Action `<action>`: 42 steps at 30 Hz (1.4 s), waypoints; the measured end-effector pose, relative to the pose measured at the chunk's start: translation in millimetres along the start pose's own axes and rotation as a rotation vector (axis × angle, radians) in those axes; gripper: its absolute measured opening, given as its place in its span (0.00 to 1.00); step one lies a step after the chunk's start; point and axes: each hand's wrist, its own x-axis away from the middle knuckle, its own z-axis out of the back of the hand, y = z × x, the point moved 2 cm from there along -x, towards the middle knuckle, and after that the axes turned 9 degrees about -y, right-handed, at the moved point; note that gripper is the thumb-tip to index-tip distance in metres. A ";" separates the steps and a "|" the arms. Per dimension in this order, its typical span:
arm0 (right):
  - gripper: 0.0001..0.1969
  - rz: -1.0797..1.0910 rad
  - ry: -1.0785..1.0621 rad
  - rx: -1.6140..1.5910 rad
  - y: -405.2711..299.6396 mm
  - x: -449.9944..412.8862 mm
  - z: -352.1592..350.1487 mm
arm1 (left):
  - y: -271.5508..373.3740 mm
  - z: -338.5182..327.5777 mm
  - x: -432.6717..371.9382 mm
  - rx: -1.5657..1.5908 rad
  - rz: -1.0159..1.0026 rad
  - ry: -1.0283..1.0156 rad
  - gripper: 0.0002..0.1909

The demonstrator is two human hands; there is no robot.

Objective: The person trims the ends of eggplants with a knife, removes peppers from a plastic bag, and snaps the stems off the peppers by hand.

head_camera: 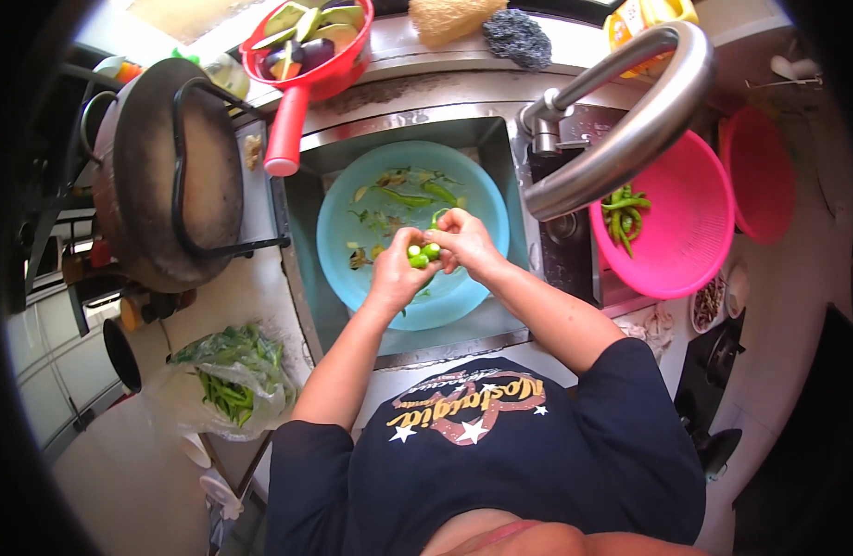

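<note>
Several green chili peppers are bunched in my left hand, their pale cut or stemless ends facing up. My right hand meets it from the right and pinches a green pepper by its curved stem. Both hands are over a light blue plastic basin of water, set inside a stainless steel sink. Green peppers, stem bits and yellowish scraps float in the water. My hands hide part of the basin's near side.
A steel faucet arches at the upper right. Beyond it sits a pink basket holding green peppers. A red strainer with cut eggplant is at the back. Left are a large wok and a plastic bag of green peppers.
</note>
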 end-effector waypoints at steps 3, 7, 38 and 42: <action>0.13 -0.001 0.026 -0.120 3.1 7.7 -11.1 | 0.0 3.2 9.0 0.127 0.023 -0.062 0.25; 0.13 -0.049 -0.137 -0.234 -7.0 17.5 -6.4 | 7.2 17.4 12.6 0.125 -0.041 -0.039 0.20; 0.23 0.226 -0.208 0.838 -28.3 16.9 -10.2 | -3.9 2.5 26.6 0.514 0.098 -0.152 0.22; 0.22 0.179 -0.388 0.641 -32.8 23.3 -10.1 | 0.4 15.7 27.7 0.594 0.147 -0.299 0.21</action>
